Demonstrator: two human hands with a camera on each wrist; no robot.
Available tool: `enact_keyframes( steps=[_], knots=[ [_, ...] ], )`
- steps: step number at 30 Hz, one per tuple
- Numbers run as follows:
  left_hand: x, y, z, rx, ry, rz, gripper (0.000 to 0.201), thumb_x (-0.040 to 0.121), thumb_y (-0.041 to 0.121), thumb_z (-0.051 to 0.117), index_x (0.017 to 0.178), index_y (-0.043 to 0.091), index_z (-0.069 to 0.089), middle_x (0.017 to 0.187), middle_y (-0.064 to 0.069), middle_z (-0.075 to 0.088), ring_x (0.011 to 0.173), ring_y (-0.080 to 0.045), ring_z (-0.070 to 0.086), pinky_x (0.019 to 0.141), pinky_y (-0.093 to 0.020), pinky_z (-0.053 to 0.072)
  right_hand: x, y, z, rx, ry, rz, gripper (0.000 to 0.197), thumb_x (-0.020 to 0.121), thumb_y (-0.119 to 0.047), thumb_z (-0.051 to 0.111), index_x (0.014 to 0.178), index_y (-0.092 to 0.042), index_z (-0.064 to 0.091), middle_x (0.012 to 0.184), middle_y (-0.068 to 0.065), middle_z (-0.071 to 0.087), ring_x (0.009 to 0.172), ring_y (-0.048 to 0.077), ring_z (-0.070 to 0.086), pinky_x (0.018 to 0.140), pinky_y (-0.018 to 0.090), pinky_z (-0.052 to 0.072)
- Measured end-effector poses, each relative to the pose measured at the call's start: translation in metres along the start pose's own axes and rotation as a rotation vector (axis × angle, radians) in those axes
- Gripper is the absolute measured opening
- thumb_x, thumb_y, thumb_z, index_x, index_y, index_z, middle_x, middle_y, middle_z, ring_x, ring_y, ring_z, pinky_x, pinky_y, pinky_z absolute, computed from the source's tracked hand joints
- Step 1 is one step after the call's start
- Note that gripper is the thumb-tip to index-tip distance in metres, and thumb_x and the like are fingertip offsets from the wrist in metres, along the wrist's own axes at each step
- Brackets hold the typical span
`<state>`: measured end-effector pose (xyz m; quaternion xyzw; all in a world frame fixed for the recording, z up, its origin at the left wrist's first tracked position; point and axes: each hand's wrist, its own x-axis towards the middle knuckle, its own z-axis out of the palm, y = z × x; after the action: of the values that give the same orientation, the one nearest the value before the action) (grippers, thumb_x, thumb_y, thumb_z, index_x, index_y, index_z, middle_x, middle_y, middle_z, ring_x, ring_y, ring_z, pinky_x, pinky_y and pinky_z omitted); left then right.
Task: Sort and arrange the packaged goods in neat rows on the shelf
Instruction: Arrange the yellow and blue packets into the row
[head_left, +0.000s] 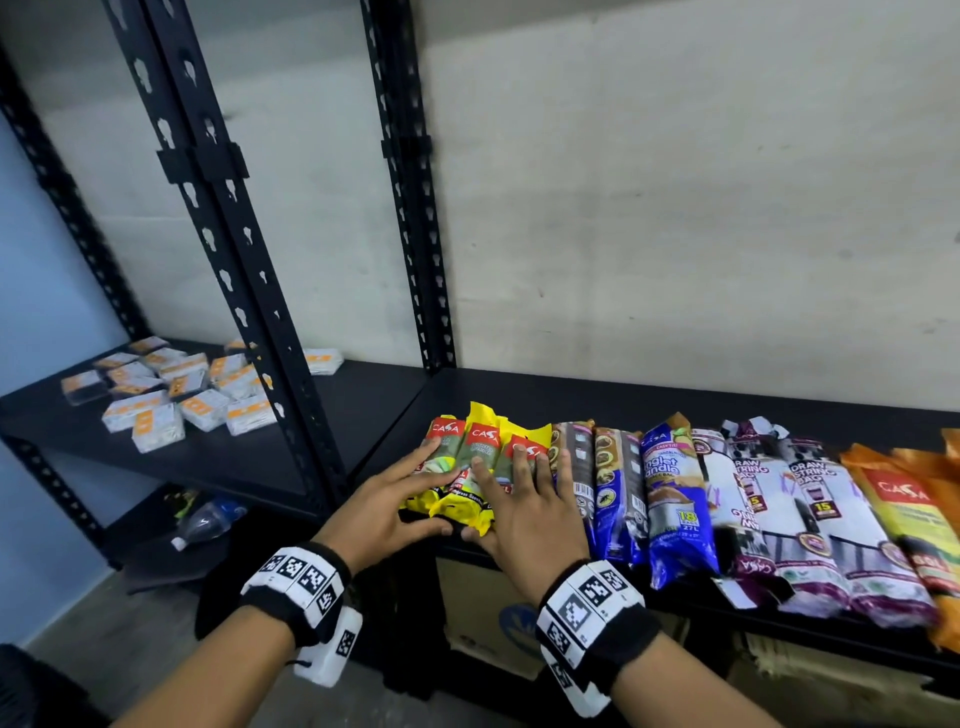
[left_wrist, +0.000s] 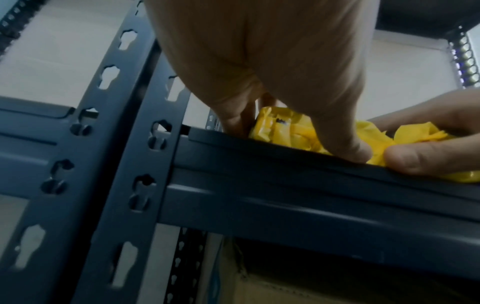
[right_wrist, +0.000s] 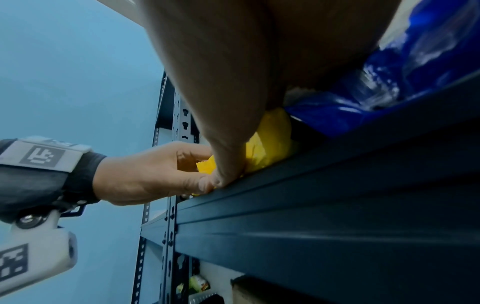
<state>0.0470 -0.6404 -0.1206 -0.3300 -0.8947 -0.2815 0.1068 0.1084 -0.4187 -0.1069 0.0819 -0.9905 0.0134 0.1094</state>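
Note:
Three yellow packs (head_left: 464, 499) with red labels lie side by side at the left end of a row on the black shelf (head_left: 519, 395). My left hand (head_left: 400, 493) lies flat on the leftmost pack with its fingers straight and spread. My right hand (head_left: 524, 504) presses flat on the rightmost yellow pack. Both thumbs touch the packs' near ends at the shelf's front edge (left_wrist: 285, 185). The left wrist view shows the crinkled yellow pack ends (left_wrist: 283, 131) under my left hand (left_wrist: 272, 72). In the right wrist view a yellow pack (right_wrist: 272, 139) sits under my right hand (right_wrist: 246, 82).
Right of the yellow packs run brown-and-blue packs (head_left: 613, 483), a blue pack (head_left: 675, 499), white drawstring-bag packs (head_left: 795, 519) and orange packs (head_left: 909, 509). Several small white-and-orange packs (head_left: 171, 395) lie scattered on the left shelf. Black uprights (head_left: 260, 291) separate the two bays. Cardboard boxes (head_left: 483, 608) sit below.

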Motion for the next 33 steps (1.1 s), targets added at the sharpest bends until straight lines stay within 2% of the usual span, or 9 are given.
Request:
enact_keyframes(
  steps=[4, 6, 8, 13, 17, 21, 25, 30, 33],
  knots=[
    [-0.007, -0.001, 0.006, 0.031, 0.098, 0.042, 0.058, 0.077, 0.059, 0.072, 0.130, 0.036, 0.065, 0.160, 0.016, 0.032, 0.144, -0.003, 0.035, 0.113, -0.036, 0.042, -0.005, -0.002, 0.002, 0.010, 0.073, -0.003, 0.082, 0.074, -0.074, 0.062, 0.142, -0.030, 0.049, 0.141, 0.025, 0.052, 0.124, 0.049, 0.051, 0.115, 0.064, 0.022],
    [-0.009, 0.000, 0.008, 0.029, 0.128, 0.054, 0.055, 0.078, 0.055, 0.073, 0.126, 0.031, 0.068, 0.158, 0.012, 0.037, 0.143, -0.007, 0.039, 0.111, -0.037, 0.044, -0.006, -0.002, 0.002, 0.020, 0.087, 0.004, 0.079, 0.075, -0.074, 0.062, 0.141, -0.032, 0.051, 0.141, 0.022, 0.052, 0.123, 0.046, 0.050, 0.114, 0.064, 0.025],
    [-0.010, 0.001, 0.010, 0.049, 0.138, 0.060, 0.052, 0.079, 0.054, 0.073, 0.124, 0.029, 0.069, 0.157, 0.010, 0.039, 0.142, -0.011, 0.042, 0.110, -0.037, 0.044, -0.007, 0.000, -0.001, 0.028, 0.106, 0.012, 0.080, 0.074, -0.076, 0.061, 0.142, -0.036, 0.049, 0.144, 0.018, 0.050, 0.125, 0.044, 0.048, 0.114, 0.065, 0.023],
    [-0.013, 0.000, 0.010, 0.081, 0.111, 0.058, 0.050, 0.082, 0.056, 0.069, 0.125, 0.031, 0.067, 0.160, 0.013, 0.034, 0.143, -0.012, 0.040, 0.110, -0.039, 0.045, -0.006, 0.001, -0.008, 0.046, 0.085, 0.029, 0.091, 0.077, -0.080, 0.051, 0.153, -0.037, 0.025, 0.152, 0.014, 0.031, 0.136, 0.041, 0.029, 0.118, 0.060, 0.009],
    [-0.013, 0.002, 0.009, 0.110, 0.100, 0.058, 0.047, 0.084, 0.058, 0.065, 0.123, 0.031, 0.067, 0.161, 0.017, 0.028, 0.144, -0.007, 0.037, 0.110, -0.036, 0.044, -0.003, 0.002, -0.006, 0.071, 0.014, 0.001, 0.088, 0.086, -0.074, 0.046, 0.156, -0.034, 0.013, 0.165, 0.017, 0.004, 0.150, 0.043, -0.001, 0.118, 0.060, -0.007],
    [-0.012, 0.005, 0.005, 0.147, 0.067, 0.052, 0.041, 0.086, 0.056, 0.063, 0.120, 0.034, 0.065, 0.162, 0.020, 0.024, 0.143, -0.009, 0.040, 0.107, -0.033, 0.046, 0.002, 0.004, -0.009, 0.168, -0.019, 0.001, 0.089, 0.084, -0.066, 0.059, 0.155, -0.037, 0.014, 0.165, 0.009, 0.011, 0.152, 0.033, 0.005, 0.118, 0.061, -0.005],
    [-0.012, 0.010, 0.001, 0.158, 0.039, 0.010, 0.039, 0.085, 0.051, 0.069, 0.121, 0.038, 0.062, 0.161, 0.026, 0.020, 0.142, 0.001, 0.035, 0.106, -0.027, 0.044, 0.000, 0.000, -0.008, 0.070, -0.020, -0.019, 0.087, 0.089, -0.068, 0.047, 0.157, -0.034, 0.004, 0.165, 0.014, 0.005, 0.151, 0.038, 0.003, 0.117, 0.064, -0.005],
    [-0.004, 0.008, -0.007, 0.020, 0.014, -0.080, 0.085, 0.072, 0.045, 0.083, 0.146, 0.048, 0.041, 0.157, 0.031, 0.027, 0.142, 0.011, 0.026, 0.118, -0.024, 0.030, -0.004, -0.002, -0.005, 0.030, 0.016, -0.041, 0.083, 0.095, -0.066, 0.037, 0.158, -0.027, 0.002, 0.165, 0.019, 0.003, 0.151, 0.041, 0.005, 0.119, 0.059, -0.006],
    [-0.001, 0.007, -0.009, 0.044, -0.028, -0.070, 0.089, 0.071, 0.045, 0.084, 0.147, 0.050, 0.038, 0.158, 0.030, 0.023, 0.143, 0.010, 0.027, 0.119, -0.028, 0.032, -0.005, -0.004, -0.003, 0.045, 0.023, -0.057, 0.082, 0.096, -0.063, 0.040, 0.159, -0.024, 0.004, 0.164, 0.021, 0.005, 0.150, 0.042, 0.009, 0.122, 0.054, 0.000]
  ],
)
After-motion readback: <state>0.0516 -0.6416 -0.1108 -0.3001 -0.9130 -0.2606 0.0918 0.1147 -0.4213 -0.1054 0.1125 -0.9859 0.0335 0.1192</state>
